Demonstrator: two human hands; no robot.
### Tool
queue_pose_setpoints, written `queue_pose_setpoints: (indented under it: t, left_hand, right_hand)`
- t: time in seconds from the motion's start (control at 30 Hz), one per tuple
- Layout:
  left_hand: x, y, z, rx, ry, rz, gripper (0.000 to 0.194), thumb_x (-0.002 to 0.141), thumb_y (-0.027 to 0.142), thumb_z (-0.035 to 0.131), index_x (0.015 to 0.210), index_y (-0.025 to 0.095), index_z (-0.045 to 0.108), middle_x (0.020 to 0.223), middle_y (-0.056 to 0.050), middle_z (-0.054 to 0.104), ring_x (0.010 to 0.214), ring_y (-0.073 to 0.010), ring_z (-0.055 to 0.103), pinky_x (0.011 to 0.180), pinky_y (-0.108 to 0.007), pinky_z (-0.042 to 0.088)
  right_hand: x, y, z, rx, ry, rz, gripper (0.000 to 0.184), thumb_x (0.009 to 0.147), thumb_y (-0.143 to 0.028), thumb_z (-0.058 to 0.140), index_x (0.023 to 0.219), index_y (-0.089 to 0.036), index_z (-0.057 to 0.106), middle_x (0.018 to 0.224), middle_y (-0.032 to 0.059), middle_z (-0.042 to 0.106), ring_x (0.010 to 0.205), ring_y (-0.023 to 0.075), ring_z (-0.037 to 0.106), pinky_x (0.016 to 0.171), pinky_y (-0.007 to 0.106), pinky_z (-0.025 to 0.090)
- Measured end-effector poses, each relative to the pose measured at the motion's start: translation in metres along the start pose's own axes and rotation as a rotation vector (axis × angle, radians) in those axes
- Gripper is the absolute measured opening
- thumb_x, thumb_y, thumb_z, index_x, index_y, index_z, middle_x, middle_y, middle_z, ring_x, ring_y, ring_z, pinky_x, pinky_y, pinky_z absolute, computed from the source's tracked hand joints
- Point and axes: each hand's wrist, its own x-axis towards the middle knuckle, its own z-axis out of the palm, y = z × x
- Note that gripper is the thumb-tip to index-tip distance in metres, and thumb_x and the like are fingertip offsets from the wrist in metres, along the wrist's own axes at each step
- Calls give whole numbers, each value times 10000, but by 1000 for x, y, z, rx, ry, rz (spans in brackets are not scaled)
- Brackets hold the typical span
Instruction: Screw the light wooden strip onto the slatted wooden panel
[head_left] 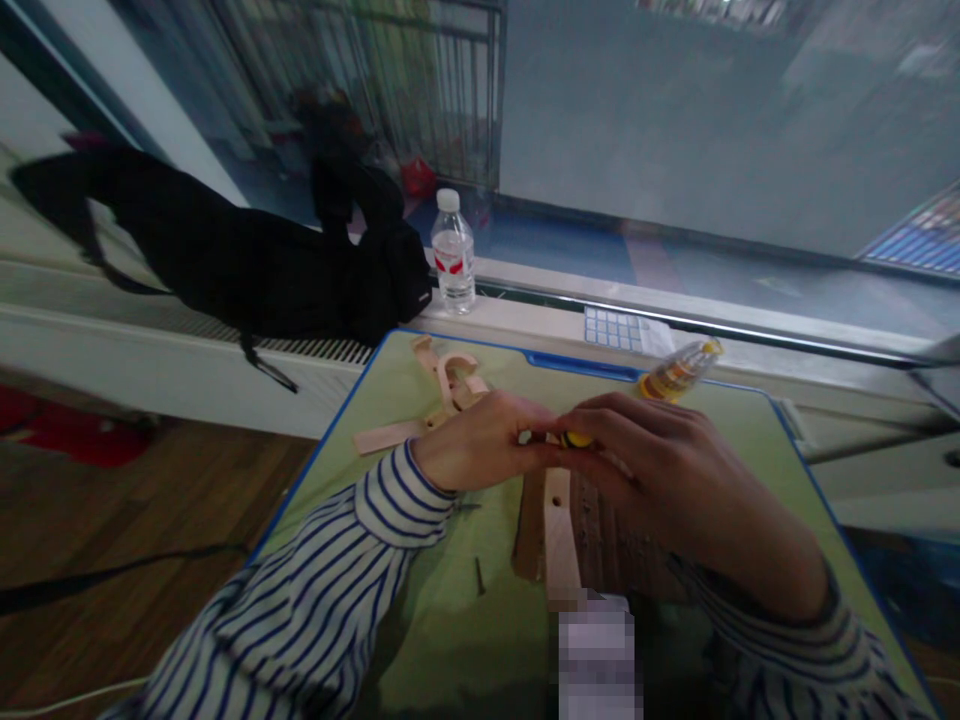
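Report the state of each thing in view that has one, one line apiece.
Right hand: fingers closed on a small yellow-and-black object
Left hand: fingers bent, grip hidden
Pale wooden strip with a hole: lying over a brown slab
Small dark metal fastener: lying loose
Clear plastic bottle with red label: upright, white cap on
Clear yellow-tipped bottle: slanted, standing or lying unclear
Black fabric bag: slumped

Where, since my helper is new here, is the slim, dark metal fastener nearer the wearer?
Find the blue-edged green tabletop. Between the blue-striped left sleeve and the brown, ridged block lies the slim, dark metal fastener. Unlike the thin grey sliver close to that sleeve, it lies well clear.
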Motion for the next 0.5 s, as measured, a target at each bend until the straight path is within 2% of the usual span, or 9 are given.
queue_pose_setpoints:
  t: [0.13,0.37,0.5]
  left_hand:
    - [0,1,1,-55,-44,-14,180,909,273,556,931,146,682,812,-11,676,768,-117,610,674,-200,416]
    - [0,0,3,-30,103,-90,220,826,357,652,815,141,695,696,21,642,631,-84,556,589,-183,395]
    - [1,0,4,-27,134,-128,225,807,359,672,786,136,693,687,20,644,622,-82,556,588,-182,401]
  right_hand:
    - [1,3,1,-32,21,23,231,926,-374,509,964,-174,618,900,52,665,785,184,636,692,320,477]
    - [3,5,2,-37,37,40,192,929,-314,496,984,-173,613,921,62,666,799,190,640,697,326,484]
    - [2,3,0,-7,49,27,233,913,-312,529,1078,-161,594,1052,81,669,887,206,648,757,342,511]
